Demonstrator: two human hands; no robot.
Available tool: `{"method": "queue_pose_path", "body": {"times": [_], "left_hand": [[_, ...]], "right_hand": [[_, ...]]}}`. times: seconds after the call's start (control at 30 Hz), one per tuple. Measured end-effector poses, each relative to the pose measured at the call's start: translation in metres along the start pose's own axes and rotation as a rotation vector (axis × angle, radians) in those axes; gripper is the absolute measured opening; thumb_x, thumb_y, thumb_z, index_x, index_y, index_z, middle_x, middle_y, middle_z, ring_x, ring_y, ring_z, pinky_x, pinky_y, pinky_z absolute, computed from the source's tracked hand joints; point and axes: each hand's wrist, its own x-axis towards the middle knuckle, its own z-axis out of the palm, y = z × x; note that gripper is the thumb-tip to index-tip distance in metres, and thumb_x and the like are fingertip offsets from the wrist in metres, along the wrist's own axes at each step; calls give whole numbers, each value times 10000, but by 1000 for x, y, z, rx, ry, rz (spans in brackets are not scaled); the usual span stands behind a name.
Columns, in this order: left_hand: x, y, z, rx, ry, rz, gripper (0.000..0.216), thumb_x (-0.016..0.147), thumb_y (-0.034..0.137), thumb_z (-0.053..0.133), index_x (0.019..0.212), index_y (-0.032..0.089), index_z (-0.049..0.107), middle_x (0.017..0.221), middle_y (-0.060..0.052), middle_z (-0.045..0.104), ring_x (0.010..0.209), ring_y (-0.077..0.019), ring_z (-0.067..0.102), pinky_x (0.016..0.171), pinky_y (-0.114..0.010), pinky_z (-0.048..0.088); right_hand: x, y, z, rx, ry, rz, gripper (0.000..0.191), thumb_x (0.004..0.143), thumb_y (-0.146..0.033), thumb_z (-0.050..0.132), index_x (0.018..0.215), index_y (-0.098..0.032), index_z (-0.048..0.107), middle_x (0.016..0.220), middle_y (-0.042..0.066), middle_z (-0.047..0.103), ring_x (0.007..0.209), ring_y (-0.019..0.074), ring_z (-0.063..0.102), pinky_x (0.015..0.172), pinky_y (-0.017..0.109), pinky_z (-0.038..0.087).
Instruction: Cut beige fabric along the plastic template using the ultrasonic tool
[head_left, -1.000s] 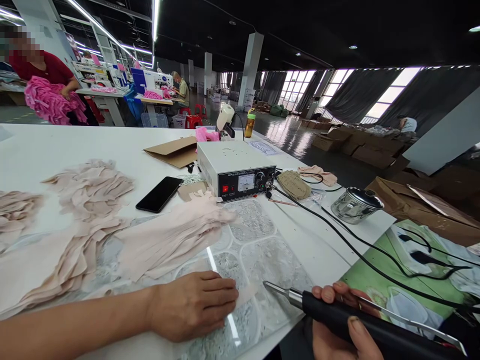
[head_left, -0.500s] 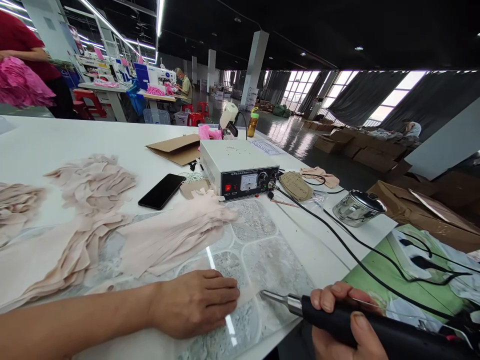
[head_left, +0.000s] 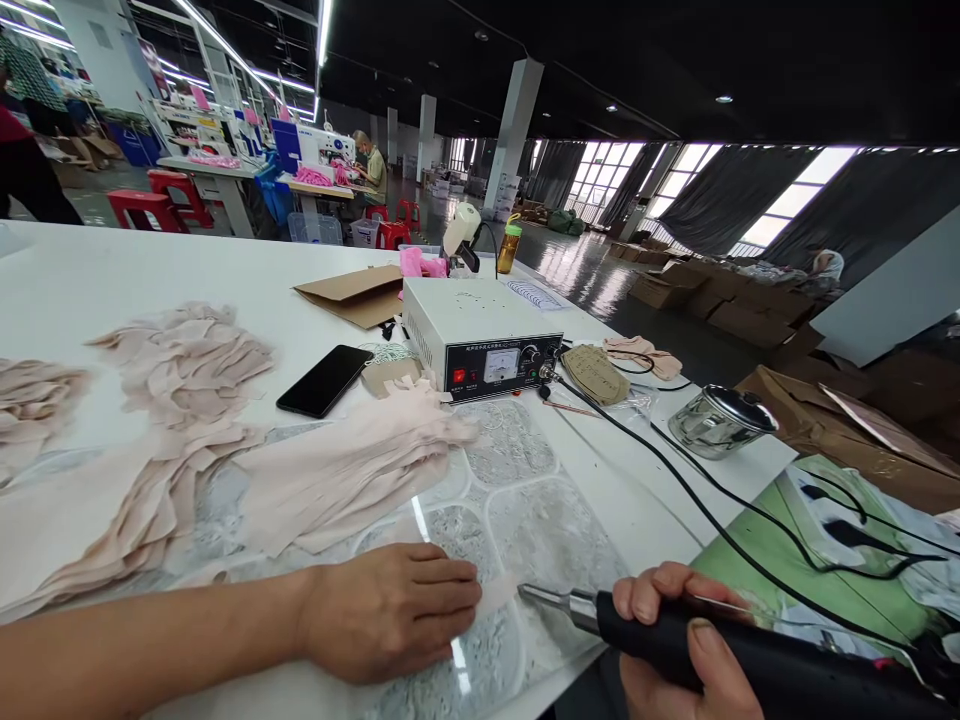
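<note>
My left hand point(head_left: 397, 608) lies palm down, fingers flat, on a thin pale pink strip of fabric point(head_left: 498, 594) over the marble-patterned mat point(head_left: 551, 530). The strip pokes out past my fingertips. In my right hand point(head_left: 679, 640) is an ultrasonic hand tool point(head_left: 787, 660) with a black handle and a metal tip. Its tip rests at or just above the strip's right end; I cannot tell if they touch. Beyond my left hand lies a stack of pale pink fabric pieces point(head_left: 345, 470). More such pieces point(head_left: 127, 510) are layered to the left.
A control box point(head_left: 480, 320) with a lit red switch stands behind the mat, its black cable point(head_left: 675, 475) running along the right. Nearby are a black phone point(head_left: 322, 382), folded cardboard point(head_left: 352, 293), a lidded glass jar point(head_left: 716, 425) and a bottle point(head_left: 508, 248). A power strip point(head_left: 817, 510) lies at right.
The tool tip and my right hand have shifted very slightly left. My left hand stays on the strip. A person in red at far left has moved mostly out of view with pink fabric.
</note>
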Motion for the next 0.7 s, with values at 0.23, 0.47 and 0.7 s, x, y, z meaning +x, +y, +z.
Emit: {"method": "queue_pose_path", "body": {"times": [0.23,0.47,0.7], "left_hand": [[-2,0,2,-15,-15,-7,246,1001,177,482,1147,49,632,1179,-152,693,1168,-240,612,964,-332,490],[-3,0,2,-14,-12,-10,255,1003,192,477,1152,64,639,1172,-163,694,1168,-240,616,966,-325,504],[-2,0,1,-12,-17,-8,259,1012,192,463,1133,51,643,1184,-157,693,1169,-242,614,951,-329,512]], "right_hand": [[1,-1,0,-58,-39,-5,106,720,-255,663,766,-230,571,684,-37,545,510,117,528,483,305,485],[5,-4,10,-30,-13,-43,91,710,-243,671,766,-225,600,684,-35,559,494,110,526,459,287,480],[2,1,15,-70,-41,-19,113,749,-274,659,777,-223,562,705,-35,529,518,111,524,488,299,484]]}}
